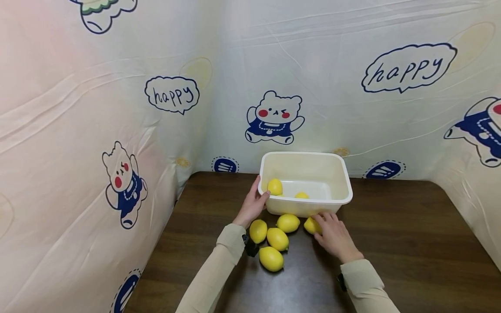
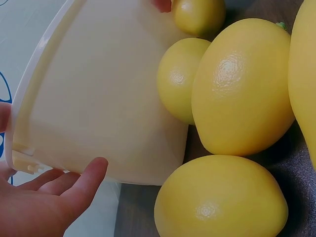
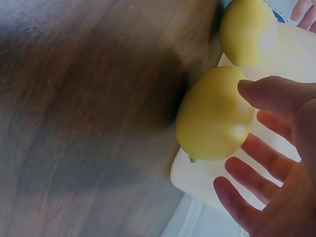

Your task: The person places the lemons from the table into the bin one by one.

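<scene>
A white plastic bin [image 1: 305,208] stands on the table with lemons inside, one [image 1: 275,187] at its left end and another [image 1: 302,195] partly hidden by the front wall. My left hand [image 1: 252,206] grips the bin's left rim near the front corner; its fingers [image 2: 89,183] lie along the outside. My right hand [image 1: 335,237] is at a lemon [image 3: 215,116] in front of the bin, thumb near one side and spread fingers beyond it. Several more lemons lie on the table between my hands, including one [image 1: 288,223] close to the bin's front wall.
The brown wooden table [image 1: 407,234] extends to both sides of the bin. A pale cloth [image 1: 332,113] printed with bears and lettering hangs behind and beside the table. Nearest my body lies a lemon [image 1: 271,259], right of my left wrist.
</scene>
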{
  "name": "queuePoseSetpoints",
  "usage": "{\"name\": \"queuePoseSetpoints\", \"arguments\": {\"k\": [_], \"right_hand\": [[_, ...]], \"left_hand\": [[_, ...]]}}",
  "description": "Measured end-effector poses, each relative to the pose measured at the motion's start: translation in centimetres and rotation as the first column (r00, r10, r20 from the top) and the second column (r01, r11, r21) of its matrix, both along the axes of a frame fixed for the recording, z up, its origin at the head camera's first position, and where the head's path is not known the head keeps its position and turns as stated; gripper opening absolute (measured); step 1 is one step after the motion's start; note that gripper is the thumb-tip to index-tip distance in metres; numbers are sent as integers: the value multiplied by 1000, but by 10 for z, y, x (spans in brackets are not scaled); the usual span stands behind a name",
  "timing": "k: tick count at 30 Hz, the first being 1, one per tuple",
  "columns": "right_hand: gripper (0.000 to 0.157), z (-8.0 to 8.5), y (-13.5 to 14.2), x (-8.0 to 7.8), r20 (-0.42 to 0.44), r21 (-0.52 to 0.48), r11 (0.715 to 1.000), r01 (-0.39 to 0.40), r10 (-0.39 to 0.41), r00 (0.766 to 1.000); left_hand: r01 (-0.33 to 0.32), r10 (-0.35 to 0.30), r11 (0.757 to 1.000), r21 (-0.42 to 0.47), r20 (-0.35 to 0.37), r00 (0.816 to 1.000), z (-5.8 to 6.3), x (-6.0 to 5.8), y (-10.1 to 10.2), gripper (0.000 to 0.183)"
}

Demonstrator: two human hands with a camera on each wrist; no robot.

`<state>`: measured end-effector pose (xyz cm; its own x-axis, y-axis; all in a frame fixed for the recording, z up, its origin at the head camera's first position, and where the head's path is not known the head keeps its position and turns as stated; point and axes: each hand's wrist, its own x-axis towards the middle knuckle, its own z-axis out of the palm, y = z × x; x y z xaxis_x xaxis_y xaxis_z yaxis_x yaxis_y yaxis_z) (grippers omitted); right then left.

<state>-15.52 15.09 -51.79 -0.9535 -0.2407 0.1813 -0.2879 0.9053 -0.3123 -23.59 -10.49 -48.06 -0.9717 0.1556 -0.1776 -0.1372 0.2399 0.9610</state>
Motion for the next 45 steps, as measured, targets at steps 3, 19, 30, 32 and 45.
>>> {"name": "queuePoseSetpoints", "arguments": {"k": [3, 19, 30, 32, 45], "right_hand": [[44, -3, 0, -1, -5, -1, 1000, 0, 0, 1000], [46, -9, -3, -2, 112, -4, 1000, -26, 26, 993], [44, -9, -7, 2, 223, -43, 997, -69, 77, 972], [44, -9, -7, 3, 224, -42, 996, -75, 83, 971], [48, -12, -5, 3, 258, -49, 996, -72, 83, 962]], "left_hand": [[0, 0, 1000, -6, -10, 1000, 0, 0, 0, 67], [-9, 9, 1000, -14, 9, 1000, 2, -1, 0, 67], [-8, 8, 1000, -20, 5, 1000, 0, -2, 0, 68], [-8, 8, 1000, -17, 6, 1000, -1, -3, 0, 67], [-4, 4, 1000, -10, 1, 1000, -3, -1, 0, 67]]}}
